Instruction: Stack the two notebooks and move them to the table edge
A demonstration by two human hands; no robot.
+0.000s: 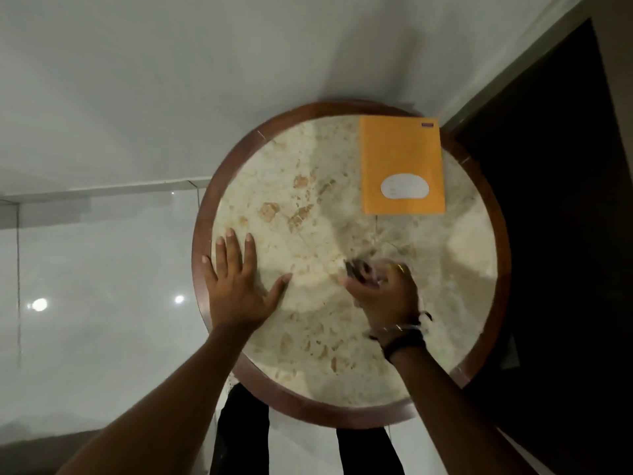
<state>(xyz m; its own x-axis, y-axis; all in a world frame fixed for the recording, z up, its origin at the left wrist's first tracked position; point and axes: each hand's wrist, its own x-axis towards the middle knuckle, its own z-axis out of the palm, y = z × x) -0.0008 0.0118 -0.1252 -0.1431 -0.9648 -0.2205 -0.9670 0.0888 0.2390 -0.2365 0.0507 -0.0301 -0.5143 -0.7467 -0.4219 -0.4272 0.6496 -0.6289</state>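
An orange notebook (400, 156) with a white label lies flat at the far right of the round marble table (308, 320), its top corner over the wooden rim. I cannot tell whether a second notebook lies beneath it. My left hand (236, 282) rests flat on the table's left side, fingers spread, holding nothing. My right hand (387, 293) is blurred near the table's middle, below the notebook and apart from it. Its fingers curl around a small dark object (358, 269) that is too blurred to identify.
The table has a brown wooden rim (202, 241). It stands on a glossy pale floor (102, 286) near a white wall. A dark doorway (565, 200) lies to the right. My dark trouser legs (239, 433) show below the near rim.
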